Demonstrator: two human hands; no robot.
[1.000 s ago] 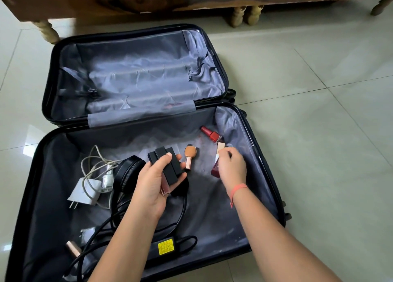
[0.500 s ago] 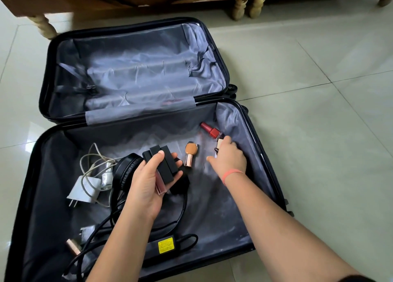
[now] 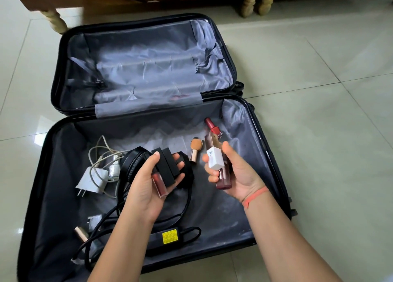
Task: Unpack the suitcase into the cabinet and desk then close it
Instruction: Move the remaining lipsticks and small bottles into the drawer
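Note:
The black suitcase lies wide open on the tiled floor. Over its near half my left hand grips a bundle of black-capped lip gloss tubes. Beside it my right hand holds a white-capped bottle together with a pink lip gloss tube. On the grey lining behind my hands lie a red lipstick and an orange-headed rose-gold tube. Black headphones sit partly hidden under my left hand.
A white charger with cable, a black power adapter with a yellow label and a small rose-gold tube lie at the near left of the case. The far half holds only lining. Wooden furniture legs stand behind.
My right hand has picked the white-capped bottle and the pink tube off the lining and turned palm-up towards me. My left hand still holds its tubes.

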